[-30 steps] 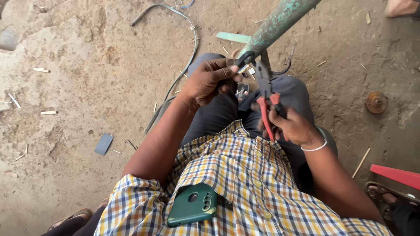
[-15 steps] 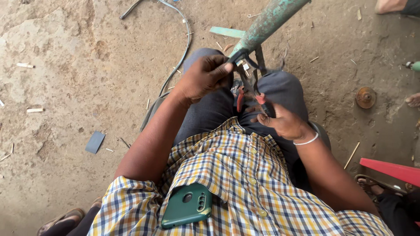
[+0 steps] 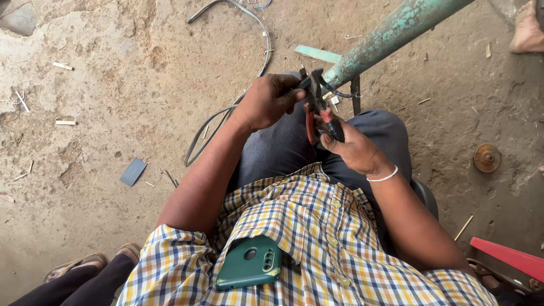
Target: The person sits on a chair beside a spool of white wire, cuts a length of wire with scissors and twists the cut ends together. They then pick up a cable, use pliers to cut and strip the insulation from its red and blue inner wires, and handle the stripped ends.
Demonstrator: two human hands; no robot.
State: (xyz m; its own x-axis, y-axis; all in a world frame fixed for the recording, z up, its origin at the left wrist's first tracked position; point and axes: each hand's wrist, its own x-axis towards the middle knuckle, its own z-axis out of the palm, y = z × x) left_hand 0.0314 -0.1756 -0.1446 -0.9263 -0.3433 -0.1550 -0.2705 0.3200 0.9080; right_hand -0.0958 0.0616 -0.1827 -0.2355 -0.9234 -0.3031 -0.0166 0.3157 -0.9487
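My right hand point(image 3: 354, 148) grips the red and black handles of a pair of pliers point(image 3: 318, 110), whose jaws point up at the lower end of a slanted green pipe point(image 3: 391, 34). My left hand point(image 3: 271, 101) is closed around a dark wire end point(image 3: 334, 90) right beside the pliers' jaws, at the pipe's tip. Both hands work above my knees in grey trousers. A white bangle sits on my right wrist.
A grey cable point(image 3: 226, 113) curls over the dirt floor to the left. A green phone point(image 3: 249, 263) sits in my shirt pocket. A rusty disc point(image 3: 487, 158), a red bar point(image 3: 510, 258), a small grey plate point(image 3: 133, 171) and someone's foot point(image 3: 527, 28) lie around.
The pliers' handles have closed together in my right hand and the jaws have come nearer the pipe's tip. My left hand stays at the wire. The view has shifted slightly.
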